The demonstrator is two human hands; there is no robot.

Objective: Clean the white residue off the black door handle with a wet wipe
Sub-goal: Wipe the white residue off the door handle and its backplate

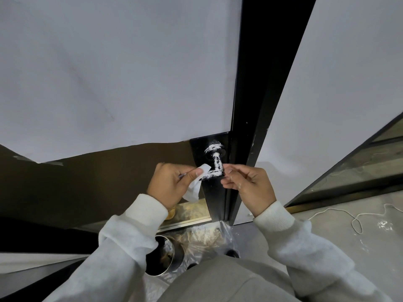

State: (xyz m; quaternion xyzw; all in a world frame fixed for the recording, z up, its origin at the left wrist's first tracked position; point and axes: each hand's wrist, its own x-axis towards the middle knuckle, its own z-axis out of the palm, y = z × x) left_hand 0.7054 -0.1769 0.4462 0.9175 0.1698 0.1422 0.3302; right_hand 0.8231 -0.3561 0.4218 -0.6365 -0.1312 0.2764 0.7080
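Left hand: the left hand (170, 184), in a pale grey knitted sleeve, is seen closed, with thumb and fingers pinched on a white wet wipe (197, 184).
Wipe: one corner of the wipe is held up at the thumb tip, touching or just short of the lever's left end; the rest is left hanging below the hand.
Handle: a black metal lever door handle (214, 164), smeared with white residue along its bar, neck and round base, is found between the two hands, on a black door stile (214, 192).
Right hand: the right hand (247, 184) is held just right of the lever's right end, with fingers curled and thumb and forefinger brought together; whether something small is pinched there cannot be told.
Above the hands: the door panel is covered by a large white sheet (113, 73), with brown board showing below its edge.
Below the left hand: a round metal can (162, 257) is stood on crumpled clear plastic film (202, 236).
Right of the right hand: a thin white cord (353, 216) is seen lying looped on the grey floor.
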